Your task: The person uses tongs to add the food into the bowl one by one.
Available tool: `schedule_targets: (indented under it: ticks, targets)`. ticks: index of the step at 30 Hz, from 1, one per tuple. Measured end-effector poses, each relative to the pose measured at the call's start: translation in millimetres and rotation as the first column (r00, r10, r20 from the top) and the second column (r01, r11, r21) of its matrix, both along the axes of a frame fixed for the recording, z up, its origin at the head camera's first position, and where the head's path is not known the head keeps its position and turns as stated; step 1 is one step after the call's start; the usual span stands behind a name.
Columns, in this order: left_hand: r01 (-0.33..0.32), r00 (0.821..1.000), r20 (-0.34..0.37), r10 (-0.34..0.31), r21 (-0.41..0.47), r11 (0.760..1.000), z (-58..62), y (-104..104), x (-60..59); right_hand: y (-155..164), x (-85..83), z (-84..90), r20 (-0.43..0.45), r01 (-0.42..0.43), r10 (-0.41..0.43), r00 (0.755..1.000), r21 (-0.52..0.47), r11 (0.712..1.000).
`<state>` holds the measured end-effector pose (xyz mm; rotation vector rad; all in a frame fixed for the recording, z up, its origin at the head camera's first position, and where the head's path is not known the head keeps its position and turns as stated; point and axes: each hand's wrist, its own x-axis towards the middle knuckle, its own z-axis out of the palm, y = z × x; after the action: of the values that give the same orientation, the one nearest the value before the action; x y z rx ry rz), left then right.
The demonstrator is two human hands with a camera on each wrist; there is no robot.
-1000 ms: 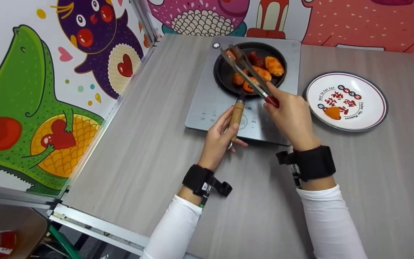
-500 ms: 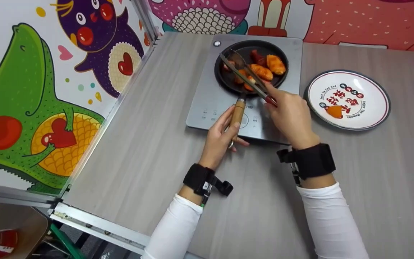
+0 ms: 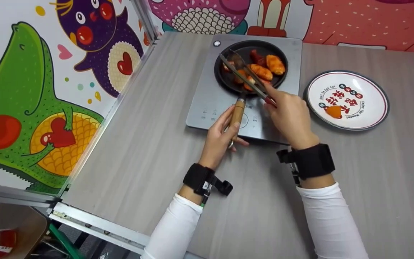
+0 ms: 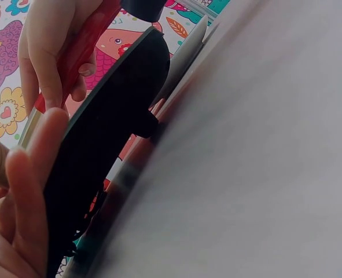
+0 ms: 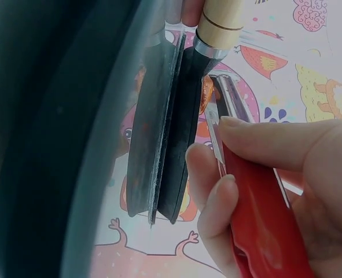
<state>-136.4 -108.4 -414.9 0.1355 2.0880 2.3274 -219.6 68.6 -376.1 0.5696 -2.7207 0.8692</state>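
My left hand [image 3: 219, 138] grips the wooden handle [image 3: 238, 111] of a black frying pan [image 3: 280, 81] in the head view. Several orange and reddish pieces of food [image 3: 261, 72] lie in the pan. My right hand [image 3: 289, 117] holds metal tongs [image 3: 244, 73] with red grips [image 5: 266, 217]. The tongs reach over the pan, their tips spread around a piece at its left side. In the right wrist view, thumb and fingers press the red grips from both sides. Part of the food is hidden behind the tongs' arms.
The pan stands on a silver induction cooker [image 3: 207, 97]. To its right is a white plate [image 3: 372, 111] with red lettering and one orange piece [image 3: 334, 111] on it. A metal-framed cartoon wall panel [image 3: 81, 108] bounds the left, another cartoon wall [image 3: 358, 21] the back.
Over the last second the tongs' tips have dropped lower into the pan, around the left piece. My left hand keeps its grip on the handle.
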Motion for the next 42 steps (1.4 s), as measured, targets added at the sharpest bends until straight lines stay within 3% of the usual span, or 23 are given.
schedule_targets:
  ticks: [12,20,34,42]
  targets:
    - [0.004,1.000,-0.010,-0.004,-0.003,1.000,-0.5,-1,-0.5,2,2.5,5.7,-0.028,-0.005,0.005,1.000,0.001,1.000]
    - [0.010,1.000,0.002,-0.010,-0.004,1.000,-0.3,-2,-1.0,14,13.9,7.2,-0.073,-0.015,0.012,0.997,-0.035,0.999]
    - [0.000,1.000,-0.010,0.000,-0.007,1.000,-1.6,-5,-1.4,44,31.3,-2.7,-0.102,0.081,-0.083,0.991,-0.019,0.996]
    - [0.004,1.000,-0.020,-0.005,-0.022,1.000,-1.5,-3,-1.5,67,31.8,-2.9,-0.129,0.118,-0.122,0.984,-0.036,0.992]
